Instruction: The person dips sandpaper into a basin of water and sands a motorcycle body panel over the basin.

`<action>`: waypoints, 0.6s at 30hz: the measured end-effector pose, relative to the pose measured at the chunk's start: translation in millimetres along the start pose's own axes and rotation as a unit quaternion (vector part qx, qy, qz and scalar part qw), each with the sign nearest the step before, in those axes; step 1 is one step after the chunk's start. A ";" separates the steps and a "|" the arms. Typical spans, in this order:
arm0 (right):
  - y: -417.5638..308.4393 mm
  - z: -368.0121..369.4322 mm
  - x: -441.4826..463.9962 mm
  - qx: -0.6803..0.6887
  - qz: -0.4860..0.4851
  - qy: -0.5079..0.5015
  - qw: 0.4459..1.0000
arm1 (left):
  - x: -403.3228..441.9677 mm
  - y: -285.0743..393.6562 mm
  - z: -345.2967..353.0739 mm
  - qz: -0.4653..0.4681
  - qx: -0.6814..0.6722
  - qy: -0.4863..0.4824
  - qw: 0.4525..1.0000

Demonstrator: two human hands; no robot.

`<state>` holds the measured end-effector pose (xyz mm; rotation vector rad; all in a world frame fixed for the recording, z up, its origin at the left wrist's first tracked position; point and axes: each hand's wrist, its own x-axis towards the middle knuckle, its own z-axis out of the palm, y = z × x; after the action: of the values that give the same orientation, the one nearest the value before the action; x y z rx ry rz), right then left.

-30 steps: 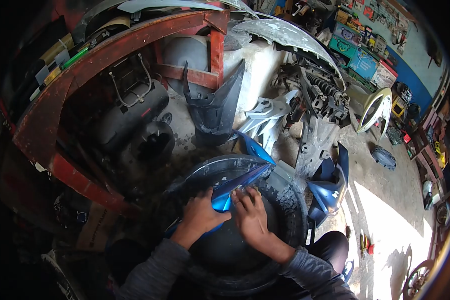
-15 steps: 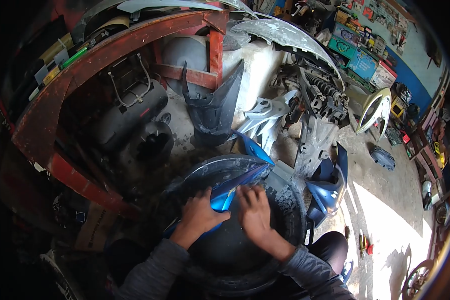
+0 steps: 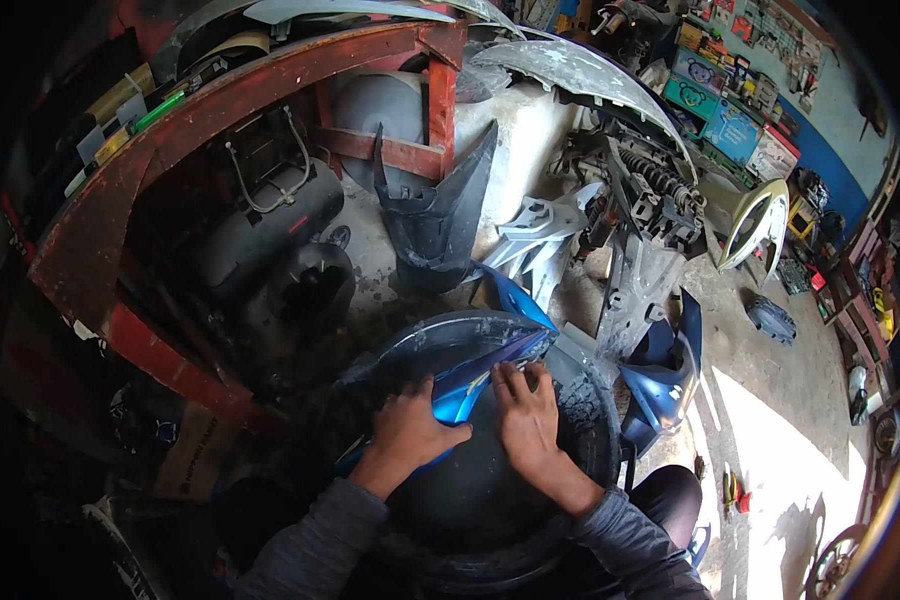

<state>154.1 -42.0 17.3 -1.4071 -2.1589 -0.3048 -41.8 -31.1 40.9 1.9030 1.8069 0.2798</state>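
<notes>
A long, pointed blue panel (image 3: 457, 401) lies slanted over a round black tub (image 3: 450, 548), its tip near the tub's far right rim. My left hand (image 3: 410, 430) is wrapped round the panel's middle, thumb on the near side. Bent fingers of my right hand (image 3: 526, 410) press on the panel's edge farther toward the tip; whether they pinch anything small is hidden. Dark liquid seems to fill the tub's bottom. Just beyond the rim is another blue piece (image 3: 515, 297), and a dark blue fairing (image 3: 663, 378) stands to the right.
A red frame (image 3: 270, 75) arches over a black tank (image 3: 275, 225) at the left. Black and grey body panels (image 3: 435, 225) stand ahead, beside a shock absorber (image 3: 650, 170). Boxes (image 3: 730, 130) and tools are at the upper right. A red-handled tool (image 3: 738, 495) lies on the floor.
My right hand has shifted along the panel toward its tip, after lifting a little midway. My left hand keeps its hold. The whole view has moved slightly.
</notes>
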 end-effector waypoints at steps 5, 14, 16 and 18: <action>-3.8 -0.8 -5.7 0.002 -0.009 -0.011 1.000 | 0.9 -2.9 3.2 0.004 0.002 0.003 1.000; 1.9 0.1 -1.5 -0.022 0.015 -0.008 1.000 | -1.3 -1.5 0.5 -0.006 -0.010 -0.001 1.000; -5.6 -1.3 -3.8 -0.016 0.001 -0.014 1.000 | -0.8 0.1 0.7 -0.007 -0.010 0.003 1.000; -3.2 -2.6 -4.1 -0.005 -0.003 -0.016 1.000 | -1.0 0.9 2.2 -0.006 -0.005 0.005 1.000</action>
<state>153.3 -47.8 17.6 -1.4217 -2.1912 -0.2977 -40.0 -32.5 39.6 1.8869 1.8194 0.2937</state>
